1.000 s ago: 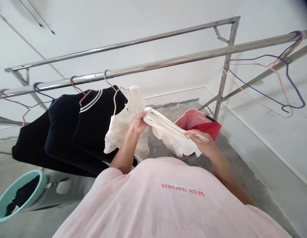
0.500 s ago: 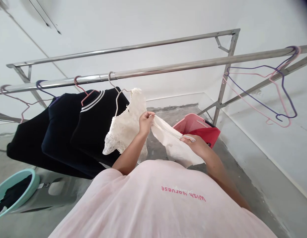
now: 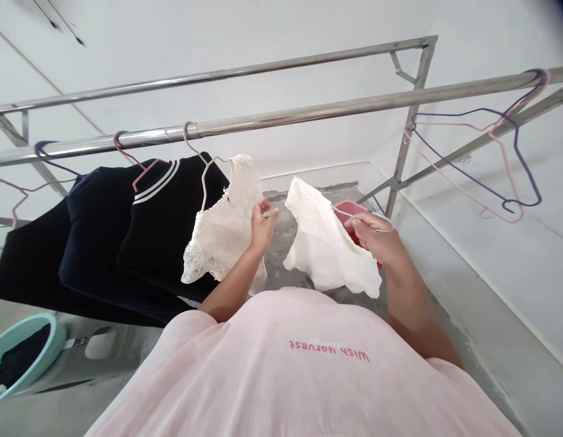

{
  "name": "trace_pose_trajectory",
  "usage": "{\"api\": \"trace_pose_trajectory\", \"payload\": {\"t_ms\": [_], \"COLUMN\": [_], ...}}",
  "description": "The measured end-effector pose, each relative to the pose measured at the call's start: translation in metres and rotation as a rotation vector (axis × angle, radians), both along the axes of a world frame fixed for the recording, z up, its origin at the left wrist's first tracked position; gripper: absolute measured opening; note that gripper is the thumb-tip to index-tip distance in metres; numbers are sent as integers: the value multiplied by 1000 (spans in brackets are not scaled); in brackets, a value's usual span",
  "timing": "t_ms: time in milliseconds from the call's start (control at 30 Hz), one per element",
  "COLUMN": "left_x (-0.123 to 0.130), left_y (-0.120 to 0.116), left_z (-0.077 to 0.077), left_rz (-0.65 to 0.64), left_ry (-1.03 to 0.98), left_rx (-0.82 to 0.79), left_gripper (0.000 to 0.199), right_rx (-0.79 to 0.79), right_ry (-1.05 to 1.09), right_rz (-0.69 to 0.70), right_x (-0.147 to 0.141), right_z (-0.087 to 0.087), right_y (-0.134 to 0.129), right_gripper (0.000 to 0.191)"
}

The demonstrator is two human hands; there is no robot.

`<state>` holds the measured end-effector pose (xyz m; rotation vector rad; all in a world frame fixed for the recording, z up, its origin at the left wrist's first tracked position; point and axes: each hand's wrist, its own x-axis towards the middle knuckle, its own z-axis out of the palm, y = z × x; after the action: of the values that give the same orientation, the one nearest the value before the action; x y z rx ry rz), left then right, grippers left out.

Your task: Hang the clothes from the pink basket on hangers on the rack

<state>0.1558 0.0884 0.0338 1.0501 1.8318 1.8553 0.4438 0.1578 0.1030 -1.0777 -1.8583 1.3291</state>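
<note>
1. So, our right hand (image 3: 375,233) sits right of centre, with thumb and fingers pinched narrowly around a thin pale wire hanger (image 3: 361,217).
2. A white cloth garment (image 3: 324,243) hangs beside that hand at centre right, with the hanger running into its upper edge.
3. Our left hand (image 3: 263,226) is raised at centre, its fingers loosely parted and holding nothing that we can see. It is just beside a white lace top (image 3: 222,230), but we cannot tell whether they touch.
4. That lace top hangs from a second pale hanger (image 3: 204,182), hooked over a steel drying rail (image 3: 286,115) that crosses the frame.
5. To the left, a black top with a white-striped collar (image 3: 163,224), a navy garment (image 3: 113,243) and another black garment (image 3: 26,267) hang side by side.
6. At the far right of the rail, a purple hanger (image 3: 520,158) and a pink hanger (image 3: 511,176) hang with no clothes on them.
7. Below, a pink-and-red basket (image 3: 349,207) stands on the concrete floor (image 3: 281,267) behind the white garment, while a teal basin (image 3: 36,321) holding dark clothing (image 3: 15,358) sits at lower left.
8. Our pale pink T-shirt (image 3: 263,370) fills the bottom of the frame.
</note>
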Motion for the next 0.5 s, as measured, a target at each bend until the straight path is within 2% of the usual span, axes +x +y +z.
{"api": "trace_pose_trajectory", "payload": {"t_ms": [133,233,267,400,500], "left_x": [12,20,19,1,-20], "left_y": [10,19,22,28,32], "left_z": [-17,-20,-18,-7,0], "left_rz": [-177,-259,-234,25,176], "left_ry": [-288,-355,-350,-353,-537], "left_rx": [-120,-122,-116,-9,45], "left_gripper": [60,37,30,29,22], "right_rx": [-96,-111,-85,55,31], "right_ry": [61,58,40,-92,-193], "right_rz": [45,56,43,3,111], "right_x": [0,-2,-2,4,10], "right_z": [3,5,4,-9,-24], "right_y": [-4,-7,-8,-7,-9], "right_gripper": [40,43,42,35,33]}}
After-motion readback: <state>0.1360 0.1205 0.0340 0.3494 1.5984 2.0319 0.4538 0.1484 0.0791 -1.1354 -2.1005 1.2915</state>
